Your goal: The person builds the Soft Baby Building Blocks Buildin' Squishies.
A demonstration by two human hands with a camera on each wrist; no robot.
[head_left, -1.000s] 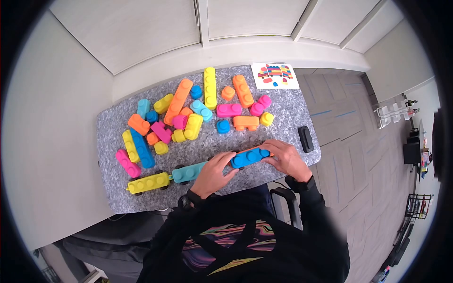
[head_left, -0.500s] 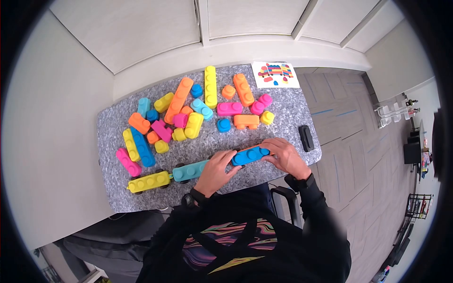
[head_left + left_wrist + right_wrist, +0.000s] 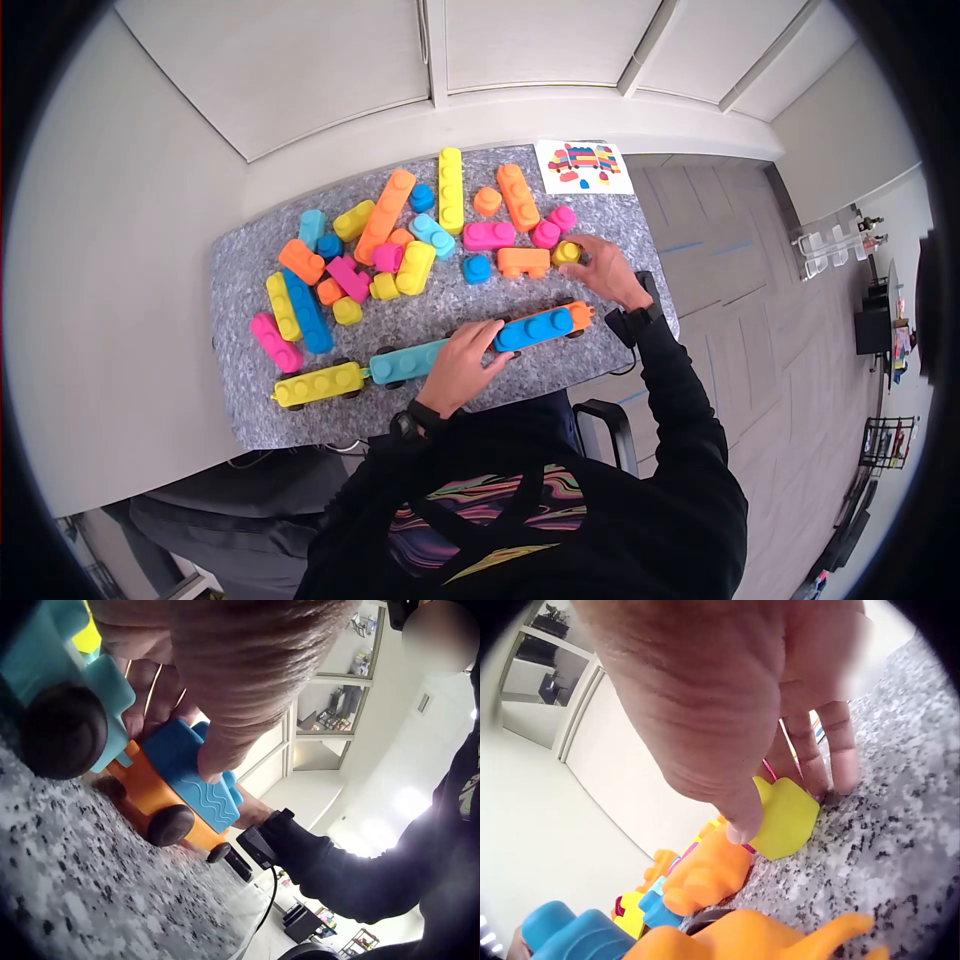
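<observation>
A long blue building block (image 3: 535, 328) sits on top of an orange wheeled car (image 3: 581, 315) near the table's front edge. My left hand (image 3: 462, 365) holds the blue block's left end, its thumb against the wavy-lined side in the left wrist view. Behind that hand runs a teal wheeled car (image 3: 405, 360), hooked to a yellow wheeled car (image 3: 320, 385) farther left. Farther back on the right, my right hand (image 3: 612, 276) pinches a small yellow block (image 3: 786, 821) between thumb and fingers, low over the tabletop. Beside it lies an orange block (image 3: 523, 262).
Loose blocks in several colours cover the back and left of the speckled table (image 3: 400, 315), among them a long yellow block (image 3: 451, 190). A printed picture sheet (image 3: 584, 167) lies at the back right corner. A dark case (image 3: 646, 285) is partly hidden by the right wrist.
My right hand has left the blue block, moved back across the table and taken hold of the small yellow block. The left hand has stayed on the blue block.
</observation>
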